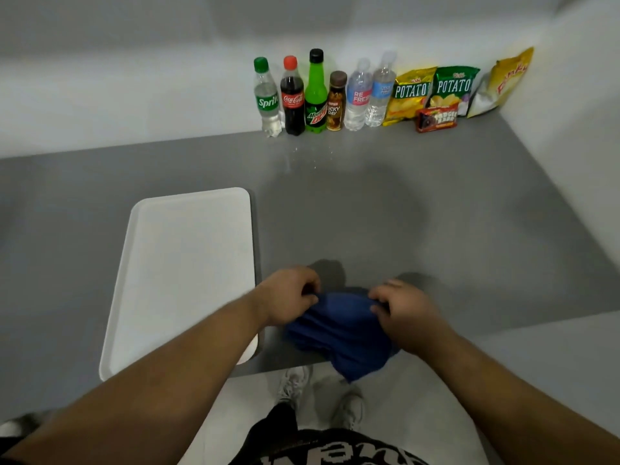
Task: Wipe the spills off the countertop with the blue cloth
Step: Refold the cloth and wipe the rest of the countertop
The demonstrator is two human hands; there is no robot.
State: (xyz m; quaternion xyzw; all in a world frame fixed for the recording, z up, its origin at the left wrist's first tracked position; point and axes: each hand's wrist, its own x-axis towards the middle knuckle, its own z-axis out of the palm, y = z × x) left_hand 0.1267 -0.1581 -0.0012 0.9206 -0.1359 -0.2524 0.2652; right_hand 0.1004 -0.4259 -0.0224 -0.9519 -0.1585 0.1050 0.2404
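A crumpled blue cloth (339, 333) lies at the front edge of the grey countertop (436, 213), one corner hanging over the edge. My left hand (288, 295) pinches its upper left edge. At the cloth's upper right edge, my right hand (406, 310) grips the fabric with curled fingers. Small pale droplets of spill (297, 156) speckle the countertop far ahead, just in front of the bottles. A faint wet sheen stretches from them toward the middle of the counter.
A white tray (188, 273) lies left of the cloth, touching my left forearm. Several drink bottles (315, 92) and snack bags (436, 92) line the back wall. A side wall bounds the counter on the right. My shoes (318, 394) show below the edge.
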